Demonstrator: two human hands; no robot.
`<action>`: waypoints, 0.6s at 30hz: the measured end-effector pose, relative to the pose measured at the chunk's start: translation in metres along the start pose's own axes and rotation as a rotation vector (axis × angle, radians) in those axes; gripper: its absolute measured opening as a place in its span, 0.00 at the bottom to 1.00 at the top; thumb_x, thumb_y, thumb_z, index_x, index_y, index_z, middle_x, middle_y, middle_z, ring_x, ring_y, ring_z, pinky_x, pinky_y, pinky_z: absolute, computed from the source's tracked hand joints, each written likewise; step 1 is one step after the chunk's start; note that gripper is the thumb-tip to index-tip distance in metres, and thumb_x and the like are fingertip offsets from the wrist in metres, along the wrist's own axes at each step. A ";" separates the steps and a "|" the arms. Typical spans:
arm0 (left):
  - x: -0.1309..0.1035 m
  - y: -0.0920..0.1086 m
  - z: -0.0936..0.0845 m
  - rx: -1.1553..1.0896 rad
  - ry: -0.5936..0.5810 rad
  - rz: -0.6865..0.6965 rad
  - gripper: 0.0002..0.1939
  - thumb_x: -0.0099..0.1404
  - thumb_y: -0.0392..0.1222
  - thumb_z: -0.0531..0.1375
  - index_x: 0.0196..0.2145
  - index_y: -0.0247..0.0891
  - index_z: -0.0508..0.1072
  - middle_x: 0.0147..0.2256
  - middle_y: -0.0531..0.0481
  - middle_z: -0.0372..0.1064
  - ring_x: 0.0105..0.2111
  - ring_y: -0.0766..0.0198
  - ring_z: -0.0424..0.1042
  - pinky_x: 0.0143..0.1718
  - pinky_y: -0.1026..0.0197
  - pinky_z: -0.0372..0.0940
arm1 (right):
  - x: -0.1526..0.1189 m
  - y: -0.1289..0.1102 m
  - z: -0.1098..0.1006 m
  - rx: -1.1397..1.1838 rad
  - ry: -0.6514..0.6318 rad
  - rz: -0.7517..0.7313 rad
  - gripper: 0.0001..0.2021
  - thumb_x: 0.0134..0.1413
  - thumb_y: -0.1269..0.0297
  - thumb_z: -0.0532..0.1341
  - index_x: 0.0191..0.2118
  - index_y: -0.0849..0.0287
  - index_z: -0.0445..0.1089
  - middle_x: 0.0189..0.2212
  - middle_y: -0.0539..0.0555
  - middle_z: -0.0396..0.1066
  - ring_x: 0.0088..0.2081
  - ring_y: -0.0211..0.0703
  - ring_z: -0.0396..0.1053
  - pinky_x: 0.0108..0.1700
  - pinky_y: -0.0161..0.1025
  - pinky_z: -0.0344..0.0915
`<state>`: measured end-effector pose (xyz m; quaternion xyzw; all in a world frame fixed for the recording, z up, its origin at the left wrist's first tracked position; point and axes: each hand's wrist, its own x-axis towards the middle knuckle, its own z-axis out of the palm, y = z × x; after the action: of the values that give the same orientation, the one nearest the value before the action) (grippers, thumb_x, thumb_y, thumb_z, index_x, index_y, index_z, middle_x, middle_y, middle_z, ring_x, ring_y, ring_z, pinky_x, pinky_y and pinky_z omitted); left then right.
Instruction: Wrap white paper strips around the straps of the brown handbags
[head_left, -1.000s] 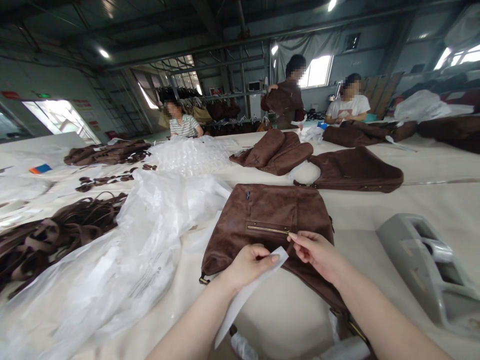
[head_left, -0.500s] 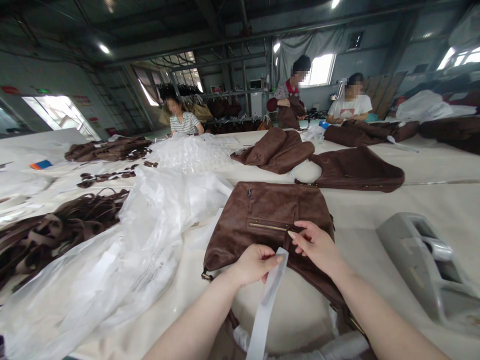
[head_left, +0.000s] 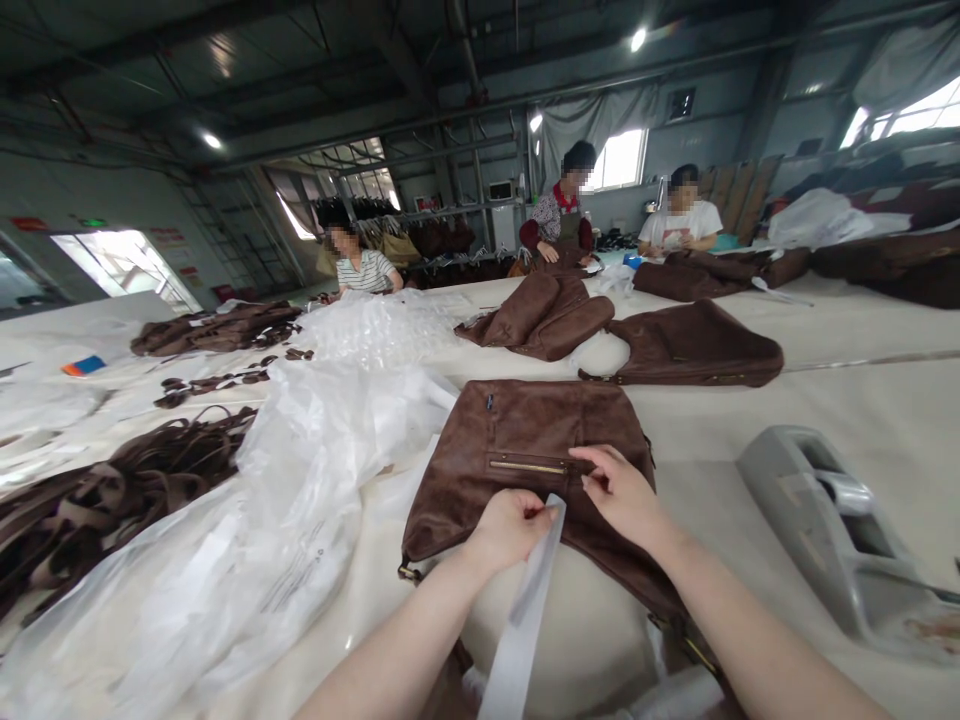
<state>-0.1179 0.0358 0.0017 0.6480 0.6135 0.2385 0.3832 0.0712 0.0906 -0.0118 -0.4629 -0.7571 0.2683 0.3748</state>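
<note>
A brown handbag (head_left: 517,420) lies flat on the table in front of me, its brass zip (head_left: 528,466) crossing the side that faces up. My left hand (head_left: 510,530) is closed, pinching the top end of a whitish strip (head_left: 517,640) between thumb and fingers. The strip hangs down toward me, over the gap between the bag and its handle. Over the right end of the zip is my right hand (head_left: 619,500), its index finger stretched out and apart from the thumb. Nothing shows between those fingers. Whether the fingertips touch the leather I cannot tell.
Crumpled clear plastic (head_left: 300,500) spreads at left, beside brown straps (head_left: 112,500). A grey tape dispenser (head_left: 817,530) stands at right. More brown bags (head_left: 690,345) lie beyond mine. Several people work across the table, one in a striped shirt (head_left: 365,270).
The view has shifted slightly. My right thumb has drawn back from the end of the zip, and its fingers have spread. The left hand keeps its pinch on the strip.
</note>
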 end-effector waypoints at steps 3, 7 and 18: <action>0.009 0.008 -0.002 0.038 0.002 -0.019 0.19 0.59 0.53 0.54 0.22 0.36 0.70 0.15 0.56 0.60 0.16 0.69 0.60 0.19 0.67 0.53 | 0.002 0.011 0.002 -0.011 -0.074 -0.135 0.25 0.46 0.80 0.51 0.49 0.54 0.69 0.53 0.55 0.63 0.45 0.41 0.69 0.50 0.40 0.65; 0.027 0.015 0.001 0.132 0.089 0.035 0.18 0.59 0.51 0.54 0.21 0.36 0.71 0.17 0.55 0.62 0.19 0.69 0.60 0.21 0.66 0.52 | 0.002 0.016 0.005 0.050 -0.133 -0.089 0.27 0.45 0.82 0.49 0.50 0.55 0.67 0.51 0.55 0.66 0.39 0.38 0.70 0.50 0.41 0.65; 0.055 0.010 0.020 0.073 0.228 0.117 0.23 0.61 0.55 0.52 0.22 0.34 0.74 0.19 0.53 0.65 0.21 0.68 0.62 0.22 0.65 0.51 | 0.005 0.012 0.005 0.058 0.007 0.104 0.22 0.49 0.77 0.53 0.52 0.59 0.63 0.45 0.56 0.71 0.37 0.38 0.71 0.48 0.40 0.65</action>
<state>-0.0887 0.0858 -0.0113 0.6649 0.6226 0.3100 0.2723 0.0719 0.0998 -0.0225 -0.4916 -0.7226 0.3076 0.3763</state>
